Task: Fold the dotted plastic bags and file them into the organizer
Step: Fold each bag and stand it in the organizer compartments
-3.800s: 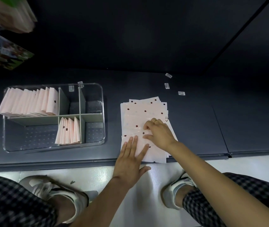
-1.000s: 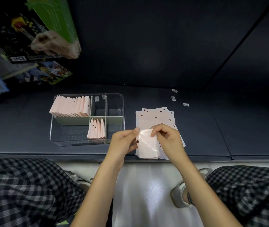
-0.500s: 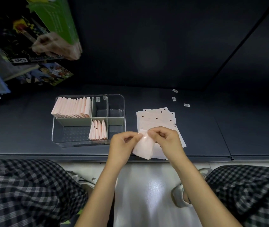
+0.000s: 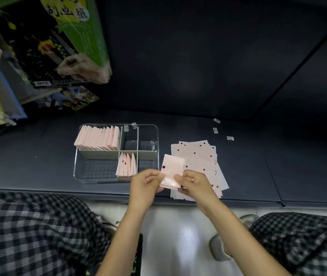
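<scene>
A folded pink dotted bag is held upright above the shelf edge. My left hand pinches its lower left corner and my right hand pinches its lower right side. Behind it a stack of flat dotted bags lies on the dark shelf. To the left stands the clear organizer. Its back left compartment holds a long row of folded bags, and a front middle compartment holds several more folded bags.
Boxed goods hang or stand at the upper left above the shelf. Three small white labels lie behind the stack. The shelf's front edge runs just above my checked trouser knees, with a white floor below.
Since a second ago both hands have turned the folded bag up and to the left, so it now stands flat and upright beside the organizer. The stack has not moved.
</scene>
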The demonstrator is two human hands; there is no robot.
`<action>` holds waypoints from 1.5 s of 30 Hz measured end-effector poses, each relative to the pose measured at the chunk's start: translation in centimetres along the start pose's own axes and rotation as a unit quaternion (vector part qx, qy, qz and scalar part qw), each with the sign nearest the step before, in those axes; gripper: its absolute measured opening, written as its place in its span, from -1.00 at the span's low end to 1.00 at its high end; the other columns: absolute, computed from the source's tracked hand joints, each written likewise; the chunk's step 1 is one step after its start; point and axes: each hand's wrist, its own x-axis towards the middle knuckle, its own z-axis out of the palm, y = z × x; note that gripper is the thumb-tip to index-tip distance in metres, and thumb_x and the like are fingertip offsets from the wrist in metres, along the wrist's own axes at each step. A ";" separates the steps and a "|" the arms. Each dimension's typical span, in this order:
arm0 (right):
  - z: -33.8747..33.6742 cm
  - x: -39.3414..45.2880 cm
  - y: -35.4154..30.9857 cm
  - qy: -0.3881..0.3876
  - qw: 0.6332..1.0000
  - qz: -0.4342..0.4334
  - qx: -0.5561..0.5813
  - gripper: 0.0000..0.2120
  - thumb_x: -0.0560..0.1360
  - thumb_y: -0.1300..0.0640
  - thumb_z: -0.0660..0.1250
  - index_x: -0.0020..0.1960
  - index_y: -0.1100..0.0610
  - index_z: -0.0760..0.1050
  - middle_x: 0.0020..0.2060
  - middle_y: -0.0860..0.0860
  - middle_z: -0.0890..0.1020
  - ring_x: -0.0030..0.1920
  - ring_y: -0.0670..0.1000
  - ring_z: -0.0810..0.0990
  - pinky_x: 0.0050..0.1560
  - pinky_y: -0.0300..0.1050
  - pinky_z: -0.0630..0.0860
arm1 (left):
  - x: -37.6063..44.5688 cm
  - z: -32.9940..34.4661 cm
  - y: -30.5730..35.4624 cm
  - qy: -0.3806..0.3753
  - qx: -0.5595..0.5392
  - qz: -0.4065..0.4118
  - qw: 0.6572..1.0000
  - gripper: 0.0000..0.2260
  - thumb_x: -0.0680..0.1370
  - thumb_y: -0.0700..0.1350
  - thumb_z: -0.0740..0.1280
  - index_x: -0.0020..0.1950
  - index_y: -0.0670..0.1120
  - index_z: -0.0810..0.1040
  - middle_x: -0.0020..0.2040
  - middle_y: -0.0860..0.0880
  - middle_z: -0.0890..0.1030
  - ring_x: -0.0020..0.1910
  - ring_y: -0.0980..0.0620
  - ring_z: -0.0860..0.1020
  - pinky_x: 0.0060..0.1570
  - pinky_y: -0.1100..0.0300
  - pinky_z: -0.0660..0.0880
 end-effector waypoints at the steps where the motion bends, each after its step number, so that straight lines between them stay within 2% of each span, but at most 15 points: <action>1: 0.2 0.2 0.1 0.020 1.000 -0.001 -0.011 -0.85 0.50 0.18 0.36 -0.22 0.21 0.53 -0.39 -0.06 0.55 -0.32 -0.12 0.51 -0.15 -0.26 0.56 | 0.1 -0.1 -0.2 0.012 -0.007 -0.006 1.000 -0.92 0.53 -0.27 0.35 -0.15 -0.17 0.61 -0.26 -0.09 0.65 -0.29 0.13 0.60 -0.28 0.31 0.56; 6: 1.8 1.1 0.2 0.085 0.996 -0.012 -0.030 -0.83 0.49 0.20 0.37 -0.23 0.28 0.56 -0.37 0.06 0.52 -0.36 -0.08 0.45 -0.21 -0.23 0.52 | 0.8 -0.4 -0.7 0.051 -0.038 -0.034 0.997 -0.92 0.52 -0.25 0.36 -0.15 -0.16 0.62 -0.29 -0.03 0.64 -0.30 0.13 0.58 -0.33 0.33 0.55; 8: 2.4 2.0 0.1 0.100 0.994 -0.007 -0.043 -0.83 0.48 0.20 0.38 -0.25 0.26 0.57 -0.38 0.07 0.51 -0.39 -0.06 0.44 -0.19 -0.17 0.50 | 1.7 -1.0 -1.0 0.069 0.065 -0.002 0.995 -0.93 0.53 -0.14 0.36 -0.12 -0.10 0.62 -0.24 0.01 0.63 -0.22 0.07 0.58 -0.26 0.24 0.56; 11: 3.2 3.7 -0.2 0.117 0.991 0.002 -0.065 -0.85 0.47 0.17 0.40 -0.26 0.19 0.59 -0.40 0.02 0.56 -0.43 -0.09 0.45 -0.23 -0.20 0.50 | 3.4 -2.4 -1.9 0.111 0.376 0.068 0.917 -0.79 0.58 0.06 0.25 0.07 0.00 0.59 0.00 -0.01 0.56 0.02 -0.01 0.49 -0.04 0.10 0.48; 13: 3.9 4.8 -0.3 0.118 0.990 0.011 -0.077 -0.84 0.47 0.16 0.41 -0.28 0.15 0.59 -0.45 -0.03 0.54 -0.46 -0.10 0.44 -0.26 -0.24 0.47 | 4.7 -3.4 -2.7 0.137 0.452 0.063 0.879 -0.72 0.61 0.06 0.17 0.20 -0.01 0.55 0.12 -0.09 0.46 0.13 -0.09 0.38 0.09 0.06 0.40; 15: 4.6 5.7 -0.2 0.114 0.989 0.010 -0.096 -0.81 0.47 0.16 0.41 -0.32 0.13 0.56 -0.51 -0.05 0.49 -0.47 -0.08 0.41 -0.30 -0.26 0.42 | 5.7 -4.5 -3.5 0.156 0.524 0.066 0.835 -0.72 0.62 0.05 0.13 0.22 0.03 0.53 0.13 -0.09 0.42 0.12 -0.08 0.34 0.08 0.06 0.33; 19: 5.6 6.6 -0.1 0.092 0.991 0.008 -0.097 -0.84 0.48 0.17 0.40 -0.27 0.16 0.55 -0.51 -0.06 0.48 -0.47 -0.11 0.40 -0.40 -0.38 0.38 | 7.3 -6.0 -4.2 0.129 0.585 0.122 0.791 -0.73 0.61 0.06 0.13 0.27 0.10 0.47 0.09 -0.04 0.38 0.05 -0.04 0.32 0.00 0.09 0.26; 23: 6.2 6.9 0.3 0.084 0.991 0.011 -0.102 -0.87 0.48 0.15 0.39 -0.21 0.19 0.57 -0.50 -0.09 0.50 -0.47 -0.14 0.43 -0.41 -0.40 0.40 | 9.0 -7.5 -3.8 0.092 0.647 0.153 0.741 -0.71 0.58 0.12 0.11 0.23 0.13 0.48 0.13 -0.03 0.37 0.09 -0.05 0.32 0.01 0.06 0.24; 27: 7.3 7.7 0.5 0.091 0.974 -0.025 -0.206 -0.83 0.47 0.13 0.39 -0.29 0.11 0.54 -0.44 -0.07 0.54 -0.38 -0.07 0.48 -0.20 -0.17 0.48 | 9.6 -8.9 -4.2 0.068 0.679 0.172 0.711 -0.72 0.58 0.13 0.13 0.11 0.11 0.57 0.27 -0.05 0.36 0.20 -0.10 0.29 0.11 0.00 0.20; 31: 8.6 9.4 0.5 0.101 0.934 -0.074 -0.335 -0.83 0.46 0.13 0.37 -0.31 0.11 0.54 -0.48 -0.15 0.49 -0.35 -0.05 0.48 -0.27 -0.21 0.33 | 10.2 -9.5 -4.8 0.017 0.701 0.224 0.677 -0.68 0.57 0.11 0.10 0.01 0.10 0.64 0.43 -0.01 0.28 0.35 -0.16 0.21 0.26 -0.09 0.08; 34: 9.1 10.2 0.5 0.086 0.919 -0.069 -0.378 -0.84 0.45 0.11 0.36 -0.31 0.07 0.52 -0.49 -0.15 0.48 -0.30 -0.02 0.50 -0.24 -0.21 0.35 | 10.2 -10.0 -4.7 0.021 0.695 0.242 0.676 -0.62 0.52 0.10 0.05 -0.08 0.06 0.66 0.37 -0.04 0.38 0.30 -0.18 0.31 0.22 -0.09 0.14; 37: 10.0 10.6 0.5 0.080 0.895 -0.070 -0.433 -0.82 0.44 0.11 0.32 -0.32 0.12 0.48 -0.39 0.02 0.58 -0.24 0.10 0.56 -0.22 -0.14 0.42 | 10.0 -10.1 -4.8 0.057 0.678 0.241 0.693 -0.73 0.45 0.04 0.17 -0.14 0.02 0.65 0.22 -0.11 0.50 0.16 -0.20 0.42 0.13 -0.12 0.32; 39: 10.9 10.7 0.4 0.084 0.869 -0.084 -0.480 -0.84 0.44 0.11 0.28 -0.30 0.13 0.47 -0.29 0.12 0.62 -0.18 0.18 0.57 -0.22 -0.10 0.43 | 9.9 -10.1 -5.1 0.078 0.671 0.244 0.696 -0.74 0.43 0.03 0.18 -0.17 0.02 0.65 0.17 -0.12 0.52 0.13 -0.19 0.44 0.10 -0.10 0.32; 43: 12.7 10.8 0.8 0.066 0.819 -0.101 -0.560 -0.81 0.50 0.10 0.21 -0.10 0.18 0.55 -0.13 0.18 0.64 -0.08 0.22 0.60 -0.23 -0.11 0.43 | 9.9 -9.9 -5.3 0.095 0.653 0.251 0.708 -0.68 0.46 0.04 0.12 -0.23 -0.02 0.64 0.16 -0.12 0.53 0.13 -0.19 0.45 0.09 -0.08 0.29; 45: 13.2 10.9 1.1 0.052 0.813 -0.093 -0.573 -0.79 0.53 0.11 0.19 -0.06 0.20 0.55 -0.10 0.20 0.64 -0.05 0.22 0.60 -0.18 -0.08 0.47 | 9.7 -9.7 -5.4 0.103 0.630 0.249 0.728 -0.80 0.46 -0.02 0.26 -0.20 -0.06 0.64 0.16 -0.14 0.54 0.13 -0.21 0.48 0.07 -0.12 0.37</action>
